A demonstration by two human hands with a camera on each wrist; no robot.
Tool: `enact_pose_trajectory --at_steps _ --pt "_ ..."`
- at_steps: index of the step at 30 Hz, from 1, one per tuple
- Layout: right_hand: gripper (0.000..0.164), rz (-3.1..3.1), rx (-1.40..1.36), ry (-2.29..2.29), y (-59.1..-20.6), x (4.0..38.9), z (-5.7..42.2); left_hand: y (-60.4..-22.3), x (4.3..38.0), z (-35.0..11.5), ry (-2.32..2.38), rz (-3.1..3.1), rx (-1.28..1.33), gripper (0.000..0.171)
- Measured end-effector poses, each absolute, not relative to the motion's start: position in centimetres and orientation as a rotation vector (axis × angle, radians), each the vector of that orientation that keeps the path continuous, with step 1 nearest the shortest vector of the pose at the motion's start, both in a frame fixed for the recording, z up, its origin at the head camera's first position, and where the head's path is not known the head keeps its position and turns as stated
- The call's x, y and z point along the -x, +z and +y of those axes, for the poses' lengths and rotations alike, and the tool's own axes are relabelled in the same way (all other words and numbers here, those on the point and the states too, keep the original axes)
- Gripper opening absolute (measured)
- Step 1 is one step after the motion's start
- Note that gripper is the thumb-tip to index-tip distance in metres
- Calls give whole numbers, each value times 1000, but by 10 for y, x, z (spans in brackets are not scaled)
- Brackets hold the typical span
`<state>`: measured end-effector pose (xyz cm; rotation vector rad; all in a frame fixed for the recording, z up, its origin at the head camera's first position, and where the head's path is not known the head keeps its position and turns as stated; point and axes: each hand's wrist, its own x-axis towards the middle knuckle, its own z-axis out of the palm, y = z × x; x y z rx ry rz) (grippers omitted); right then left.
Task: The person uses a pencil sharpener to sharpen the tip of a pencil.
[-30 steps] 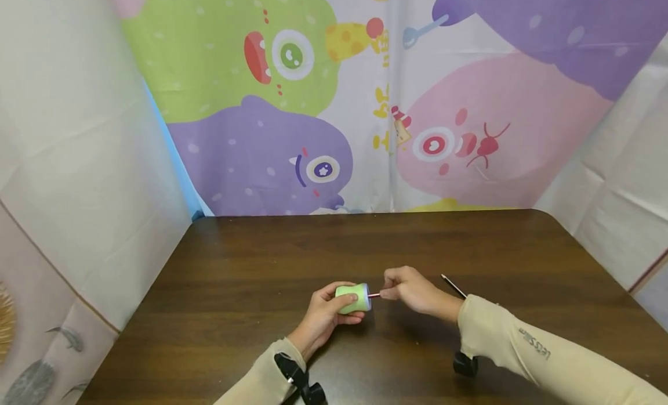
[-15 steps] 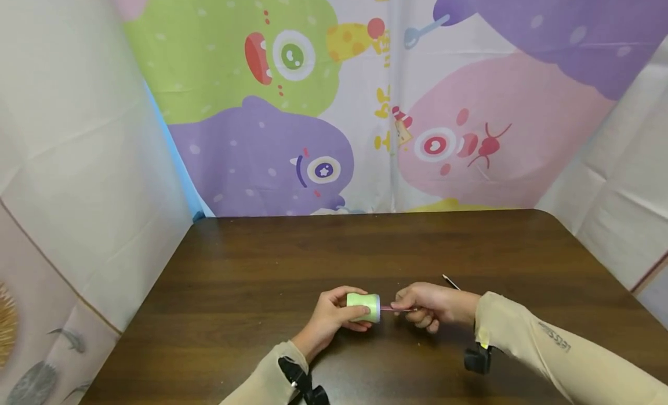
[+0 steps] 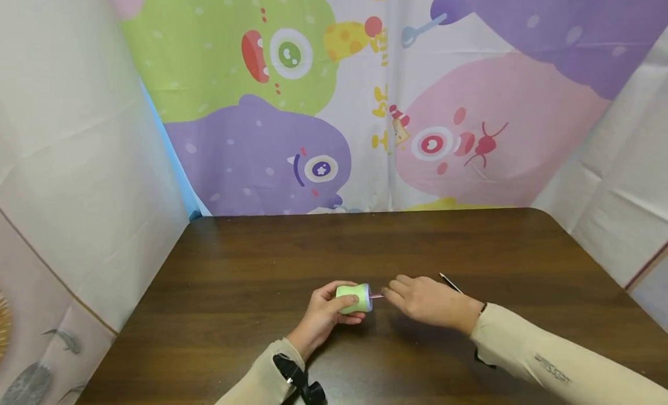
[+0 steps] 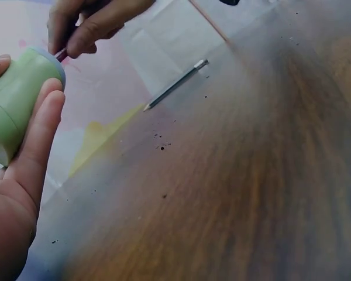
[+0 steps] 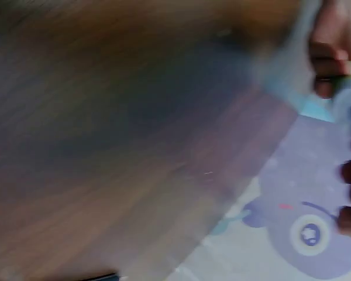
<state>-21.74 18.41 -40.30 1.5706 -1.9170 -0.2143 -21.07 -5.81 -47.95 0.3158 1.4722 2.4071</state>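
Observation:
A light green, waisted pencil sharpener with a pale blue end lies on its side in my left hand, thumb across its near side and fingers beneath. Its blue end faces right. From there a dark red pencil sticks out, its tip hidden inside. My right hand pinches this pencil close to the sharpener, with the back of the hand turned up. In the right wrist view the sharpener's pale end shows only at the right edge, partly behind blurred fingertips.
Behind the right hand a second, dark pencil with a sharpened point lies on the brown wooden table. Small dark specks are scattered near it. A cloth with cartoon creatures hangs beyond the table's far edge.
The right hand has rolled over, from palm sideways with curled fingers to back upward, still at the pencil. Both hands and the sharpener shifted right, then back left.

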Motion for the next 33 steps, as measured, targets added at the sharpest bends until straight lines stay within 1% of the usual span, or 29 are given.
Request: enact_pose_trajectory --at_steps 2,3,4,10,13,15,18,24,26,28,30,32,33 --pt "38 -1856 -1562 -192 -408 222 184 -480 211 -59 2413 1454 -313 23" --pt "44 -1828 -1561 -169 -410 225 183 -480 211 -59 2416 1443 -308 23" --pt "46 -1802 -1561 -141 -413 227 182 -480 211 -60 2418 1435 -299 23" --pt "31 -1777 -1538 136 -429 236 170 -480 210 -62 2412 1409 -269 25" --pt "17 -1959 -1471 396 -437 234 168 -481 211 -61 2411 1429 -286 26" --pt "11 -2164 -1405 631 -438 230 166 -481 211 -61 2417 1446 -286 26" --pt "9 -2501 -1200 1023 -430 226 161 -481 212 -61 2423 1468 -271 25" --pt "18 -2979 -571 1916 -407 230 153 -479 213 -63 2405 1519 -334 25" --pt "21 -3075 -356 2240 -406 236 156 -477 212 -64 2381 1545 -385 32" --pt "22 -3151 -237 2444 -409 240 160 -477 211 -64 2351 1573 -432 42" --pt "22 -3193 -255 2524 -411 242 166 -477 210 -63 2324 1589 -467 50" --pt "23 -3204 -394 2400 -411 241 169 -478 211 -63 2313 1593 -474 50" --pt "24 -3199 -508 2270 -410 239 170 -478 212 -62 2312 1598 -470 49"
